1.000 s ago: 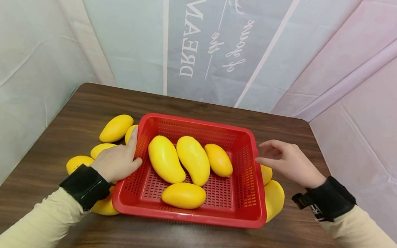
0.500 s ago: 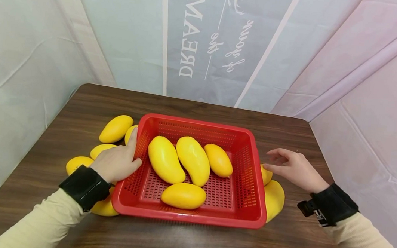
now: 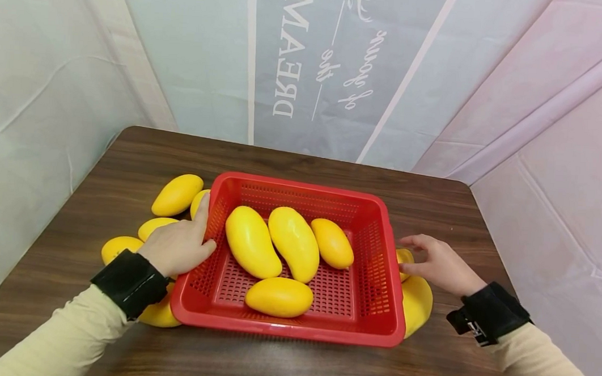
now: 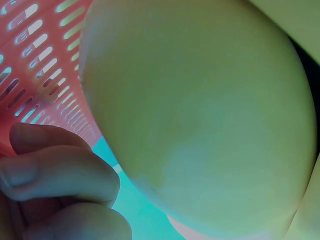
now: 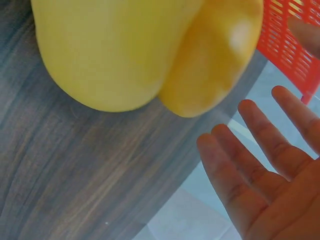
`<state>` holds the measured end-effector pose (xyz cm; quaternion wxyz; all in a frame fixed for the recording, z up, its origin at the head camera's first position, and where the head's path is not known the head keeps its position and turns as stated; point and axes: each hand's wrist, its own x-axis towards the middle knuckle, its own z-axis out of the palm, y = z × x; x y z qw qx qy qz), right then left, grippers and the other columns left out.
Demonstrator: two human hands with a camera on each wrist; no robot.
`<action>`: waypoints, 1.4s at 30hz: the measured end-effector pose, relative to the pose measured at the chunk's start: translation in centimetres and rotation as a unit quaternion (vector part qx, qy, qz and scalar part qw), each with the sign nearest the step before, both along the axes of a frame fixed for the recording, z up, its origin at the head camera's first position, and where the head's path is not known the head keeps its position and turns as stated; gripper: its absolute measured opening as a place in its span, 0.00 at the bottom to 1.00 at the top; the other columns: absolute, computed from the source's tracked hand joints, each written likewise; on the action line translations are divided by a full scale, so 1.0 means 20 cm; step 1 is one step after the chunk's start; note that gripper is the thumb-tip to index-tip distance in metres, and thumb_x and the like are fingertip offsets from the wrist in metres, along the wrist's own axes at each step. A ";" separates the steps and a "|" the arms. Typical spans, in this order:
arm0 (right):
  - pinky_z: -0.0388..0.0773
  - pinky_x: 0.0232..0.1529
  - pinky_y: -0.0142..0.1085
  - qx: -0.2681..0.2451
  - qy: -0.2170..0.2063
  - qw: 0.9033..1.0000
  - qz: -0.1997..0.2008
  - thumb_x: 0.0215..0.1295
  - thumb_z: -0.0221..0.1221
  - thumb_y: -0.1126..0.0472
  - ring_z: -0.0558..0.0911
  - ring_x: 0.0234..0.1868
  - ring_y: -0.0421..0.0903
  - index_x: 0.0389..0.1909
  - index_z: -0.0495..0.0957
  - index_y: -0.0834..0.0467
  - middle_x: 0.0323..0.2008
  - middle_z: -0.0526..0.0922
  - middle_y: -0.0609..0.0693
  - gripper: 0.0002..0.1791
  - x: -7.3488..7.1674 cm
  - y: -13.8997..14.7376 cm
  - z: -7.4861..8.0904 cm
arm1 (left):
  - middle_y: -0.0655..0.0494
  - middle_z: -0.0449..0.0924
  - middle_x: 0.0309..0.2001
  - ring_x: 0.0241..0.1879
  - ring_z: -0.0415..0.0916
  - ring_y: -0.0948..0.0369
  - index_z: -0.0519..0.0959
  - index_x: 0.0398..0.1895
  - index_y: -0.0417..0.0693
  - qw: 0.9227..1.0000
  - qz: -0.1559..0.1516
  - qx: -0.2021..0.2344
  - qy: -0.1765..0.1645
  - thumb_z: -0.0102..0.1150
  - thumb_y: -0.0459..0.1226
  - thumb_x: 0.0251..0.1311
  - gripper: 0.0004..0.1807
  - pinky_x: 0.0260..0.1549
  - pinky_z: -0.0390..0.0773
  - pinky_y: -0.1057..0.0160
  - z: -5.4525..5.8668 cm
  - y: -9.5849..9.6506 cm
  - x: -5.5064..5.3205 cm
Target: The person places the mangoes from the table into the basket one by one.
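Observation:
A red plastic basket [image 3: 293,331] with slotted walls stands mid-table. Inside lie several yellow mangoes, among them a small mango [image 3: 331,243] on the right and a sideways mango [image 3: 279,297] at the front. My left hand [image 3: 177,246] holds the basket's left rim, thumb over the edge; the left wrist view shows its other fingers [image 4: 60,172] bent beside the slotted wall. My right hand [image 3: 442,265], fingers spread and fairly straight, is beside a smaller mango [image 5: 212,60] right of the basket. A larger mango [image 3: 416,306] lies just in front of that one.
Several more mangoes lie left of the basket, including one at the back [image 3: 177,195] and one farther left [image 3: 120,248]; my left hand and arm partly cover others. The dark wooden table [image 3: 291,366] meets a printed curtain [image 3: 312,69] at its far edge.
My right hand has drawn away from the basket's right rim, then moved down and back in toward the smaller mango. The left hand, basket and mangoes stay put.

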<state>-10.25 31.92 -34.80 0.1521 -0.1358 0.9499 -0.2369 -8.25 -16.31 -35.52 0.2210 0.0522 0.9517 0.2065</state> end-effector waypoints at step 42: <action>0.68 0.54 0.63 0.026 0.008 0.997 0.078 0.52 0.71 0.48 0.67 0.59 0.65 0.51 0.81 0.56 0.54 0.76 0.59 0.26 -0.01 -0.08 -0.19 | 0.54 0.75 0.22 0.15 0.75 0.61 0.20 0.77 0.47 1.000 0.008 -0.008 0.002 0.50 0.45 0.66 0.54 0.18 0.76 0.63 0.00 0.01 0.01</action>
